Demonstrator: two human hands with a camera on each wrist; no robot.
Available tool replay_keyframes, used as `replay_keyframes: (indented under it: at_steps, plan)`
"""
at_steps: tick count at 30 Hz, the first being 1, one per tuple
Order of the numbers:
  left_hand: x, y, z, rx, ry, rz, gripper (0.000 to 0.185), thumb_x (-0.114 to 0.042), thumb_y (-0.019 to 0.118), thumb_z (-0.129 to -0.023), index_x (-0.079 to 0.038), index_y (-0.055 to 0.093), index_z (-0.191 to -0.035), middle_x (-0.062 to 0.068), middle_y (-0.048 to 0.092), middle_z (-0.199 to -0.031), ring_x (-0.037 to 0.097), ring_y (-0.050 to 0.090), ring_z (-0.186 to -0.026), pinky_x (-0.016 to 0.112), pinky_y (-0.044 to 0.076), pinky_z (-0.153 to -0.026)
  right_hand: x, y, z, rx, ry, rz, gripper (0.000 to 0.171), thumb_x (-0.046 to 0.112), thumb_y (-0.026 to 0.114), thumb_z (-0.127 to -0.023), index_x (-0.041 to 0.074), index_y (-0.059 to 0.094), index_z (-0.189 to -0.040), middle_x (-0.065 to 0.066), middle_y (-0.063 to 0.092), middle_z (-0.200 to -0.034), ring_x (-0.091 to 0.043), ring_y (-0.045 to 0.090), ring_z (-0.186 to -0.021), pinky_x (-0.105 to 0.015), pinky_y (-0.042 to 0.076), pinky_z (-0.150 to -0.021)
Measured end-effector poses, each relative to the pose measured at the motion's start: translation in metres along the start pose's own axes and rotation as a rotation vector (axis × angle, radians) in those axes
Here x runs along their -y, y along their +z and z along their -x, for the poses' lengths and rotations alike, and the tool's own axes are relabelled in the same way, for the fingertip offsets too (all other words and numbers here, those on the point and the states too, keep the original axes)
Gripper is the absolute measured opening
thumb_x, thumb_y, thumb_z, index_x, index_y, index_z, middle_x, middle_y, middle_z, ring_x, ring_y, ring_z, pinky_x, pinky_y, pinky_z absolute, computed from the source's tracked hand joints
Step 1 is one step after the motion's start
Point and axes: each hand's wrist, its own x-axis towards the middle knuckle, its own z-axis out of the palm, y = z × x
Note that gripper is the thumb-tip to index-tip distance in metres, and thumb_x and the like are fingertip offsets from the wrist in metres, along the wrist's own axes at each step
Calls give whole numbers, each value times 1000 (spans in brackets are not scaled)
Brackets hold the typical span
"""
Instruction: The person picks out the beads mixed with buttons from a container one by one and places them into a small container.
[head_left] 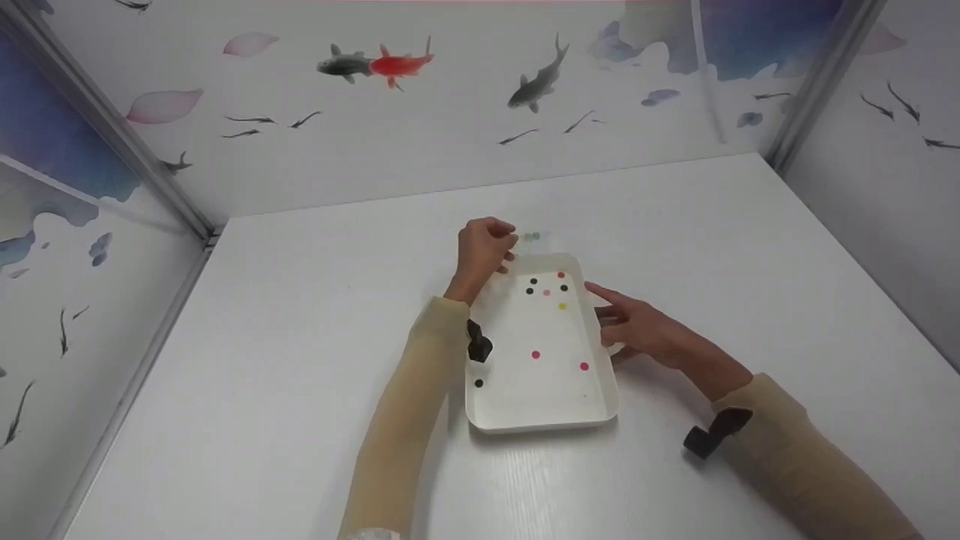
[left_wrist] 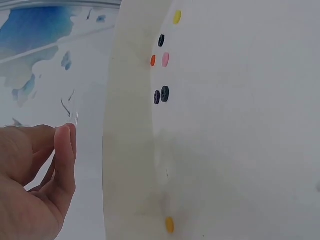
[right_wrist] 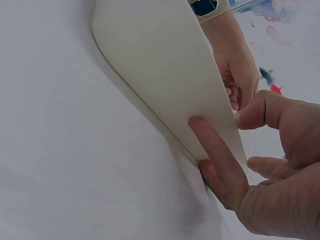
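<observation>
A white plastic tray [head_left: 525,416] sits mid-table on the white table [head_left: 300,337], with small coloured buttons [head_left: 535,355] scattered inside. The right hand [head_left: 637,326], at the tray's 3 o'clock, lies relaxed, its straight fingers [right_wrist: 212,145] pressed against the outer wall. The left hand [head_left: 484,247], at 11 o'clock, is curled beside the far corner; whether it pinches anything cannot be told.
</observation>
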Motion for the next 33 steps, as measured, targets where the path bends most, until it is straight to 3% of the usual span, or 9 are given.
replay_keyframes:
  at_steps: [12,24,29,33]
  plan:
    - [-9,-9,11,-34,46,17,19,-14,63,-99,-2,69,-113,10,69,-102,12,64,-67,18,55,-54,-2,-3,0,-9,10,12,92,5,59,-84,37,19,-160,-15,38,-159,-33,52,-134,-38,61,-85]
    - [-1,-42,25,-71,34,-154,20,-15,63,-99,-2,71,-112,11,71,-100,16,68,-73,19,56,-56,-2,0,0,6,-14,7,92,6,62,-84,35,20,-160,-15,40,-158,-33,49,-138,-39,60,-91]
    - [10,-60,33,-119,1,-256,19,-14,63,-97,-3,72,-108,12,73,-98,18,70,-74,19,56,-55,0,-4,4,27,-34,-13,92,3,60,-84,31,19,-161,-17,39,-159,-34,48,-139,-38,60,-92]
    - [19,-77,39,-133,-38,-301,21,-13,61,-97,-2,71,-112,13,74,-99,19,71,-72,19,55,-54,3,-12,8,24,-53,-7,81,6,58,-90,23,23,-161,-19,37,-159,-37,48,-139,-41,59,-95]
